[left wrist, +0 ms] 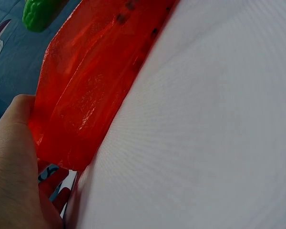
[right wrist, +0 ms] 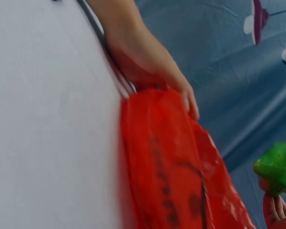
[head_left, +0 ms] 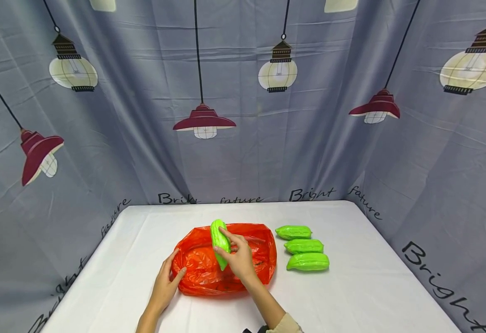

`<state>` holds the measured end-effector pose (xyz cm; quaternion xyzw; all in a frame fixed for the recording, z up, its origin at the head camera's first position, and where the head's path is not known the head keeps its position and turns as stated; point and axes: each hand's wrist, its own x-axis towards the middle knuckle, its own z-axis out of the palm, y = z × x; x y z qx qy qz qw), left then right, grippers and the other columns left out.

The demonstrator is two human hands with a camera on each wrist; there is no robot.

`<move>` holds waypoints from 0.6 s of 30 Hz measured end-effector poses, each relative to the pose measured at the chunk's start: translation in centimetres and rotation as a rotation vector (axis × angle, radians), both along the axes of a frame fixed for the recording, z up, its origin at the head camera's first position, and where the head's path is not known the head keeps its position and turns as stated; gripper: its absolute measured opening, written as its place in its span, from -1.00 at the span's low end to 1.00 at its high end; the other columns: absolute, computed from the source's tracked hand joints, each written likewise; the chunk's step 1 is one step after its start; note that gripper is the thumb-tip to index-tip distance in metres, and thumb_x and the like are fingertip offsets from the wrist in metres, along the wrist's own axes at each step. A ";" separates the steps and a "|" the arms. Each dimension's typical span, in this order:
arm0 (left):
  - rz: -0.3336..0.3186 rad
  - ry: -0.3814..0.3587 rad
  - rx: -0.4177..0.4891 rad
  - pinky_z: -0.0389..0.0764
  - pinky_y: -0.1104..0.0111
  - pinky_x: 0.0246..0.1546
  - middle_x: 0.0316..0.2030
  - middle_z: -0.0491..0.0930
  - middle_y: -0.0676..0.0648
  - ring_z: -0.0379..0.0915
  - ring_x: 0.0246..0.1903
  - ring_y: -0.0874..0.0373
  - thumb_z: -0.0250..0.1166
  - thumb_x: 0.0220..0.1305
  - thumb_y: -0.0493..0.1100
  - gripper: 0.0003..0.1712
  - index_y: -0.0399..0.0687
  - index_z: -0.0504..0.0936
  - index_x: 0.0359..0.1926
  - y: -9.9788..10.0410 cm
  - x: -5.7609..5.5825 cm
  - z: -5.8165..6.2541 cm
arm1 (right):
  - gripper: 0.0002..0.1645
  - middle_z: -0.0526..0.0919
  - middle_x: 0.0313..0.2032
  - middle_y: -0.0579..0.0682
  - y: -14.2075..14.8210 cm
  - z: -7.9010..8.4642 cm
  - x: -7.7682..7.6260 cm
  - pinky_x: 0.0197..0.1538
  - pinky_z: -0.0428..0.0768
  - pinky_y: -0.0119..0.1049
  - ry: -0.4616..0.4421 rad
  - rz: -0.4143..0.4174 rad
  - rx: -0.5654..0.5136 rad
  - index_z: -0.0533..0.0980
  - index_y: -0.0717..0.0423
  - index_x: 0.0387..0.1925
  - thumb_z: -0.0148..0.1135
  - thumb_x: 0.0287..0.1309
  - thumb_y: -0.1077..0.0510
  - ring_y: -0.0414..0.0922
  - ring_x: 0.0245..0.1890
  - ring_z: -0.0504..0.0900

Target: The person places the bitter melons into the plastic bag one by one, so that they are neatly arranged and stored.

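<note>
A red plastic bag (head_left: 203, 284) lies on the white table, its mouth spread wide and facing up. My left hand (head_left: 163, 283) holds the bag's left rim between thumb and fingers; in the left wrist view the thumb lies along the red film (left wrist: 81, 95). Over the opening, my right hand (head_left: 240, 261) grips a light green, ridged bitter melon (head_left: 218, 238), tilted with its pointed end down. That same melon (right wrist: 275, 167) shows at the right edge of the right wrist view, apart from the bag.
Right of the bag, three more green melons lie in a column: a far one (head_left: 293, 232), a middle one (head_left: 304, 246) and a near one (head_left: 308, 262). A grey-blue curtain (head_left: 243, 162) with printed lamps surrounds the white table (head_left: 372, 296).
</note>
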<state>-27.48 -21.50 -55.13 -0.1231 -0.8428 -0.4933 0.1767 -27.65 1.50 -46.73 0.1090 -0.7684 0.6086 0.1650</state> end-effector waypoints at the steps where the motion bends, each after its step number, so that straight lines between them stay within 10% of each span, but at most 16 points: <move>1: 0.001 0.003 0.000 0.26 -0.10 0.10 0.25 0.21 -0.28 0.09 0.23 -0.26 0.21 0.26 -0.10 -0.30 -0.07 0.17 0.36 0.0 0.0 0.0 | -0.40 0.46 -0.09 0.07 -0.4 -0.1 0.0 -0.32 0.54 -0.39 -0.001 -0.002 0.003 0.51 -0.12 0.11 0.41 -0.06 0.04 -0.08 -0.23 0.38; 18: 0.009 0.017 -0.005 0.25 -0.18 0.08 0.24 0.23 -0.28 0.12 0.21 -0.27 0.21 0.25 -0.11 -0.30 -0.09 0.18 0.35 0.2 -0.1 -0.2 | -0.42 0.49 -0.16 0.04 -5.0 -3.0 -0.8 -0.39 0.48 -0.45 -0.038 -0.031 0.029 0.55 -0.14 0.06 0.44 -0.11 0.04 -0.16 -0.28 0.39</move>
